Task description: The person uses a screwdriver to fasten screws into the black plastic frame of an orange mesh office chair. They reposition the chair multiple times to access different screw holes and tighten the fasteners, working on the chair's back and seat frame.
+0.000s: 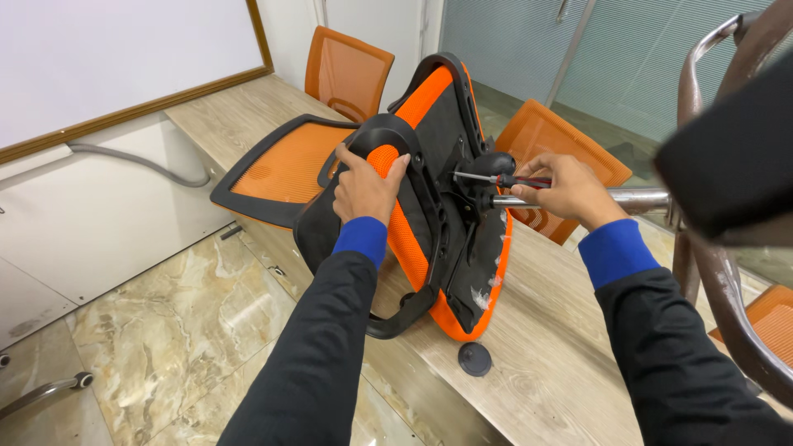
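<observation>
Gripping the chair seat (429,190) edge, left hand (361,188) fingers clenched — right hand (560,188) grasping a screwdriver (504,179).

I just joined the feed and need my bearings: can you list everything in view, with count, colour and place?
office chair: one, orange and black, on its side on the table
screwdriver: one, dark handle, at the chair's underside
round cap: one, black, on the table
table: one, light wood
other chairs: two, orange, behind the table
chair base: one, metal, right
whiteboard: one, white, upper left
left hand: on the seat edge
right hand: holding the screwdriver
</observation>
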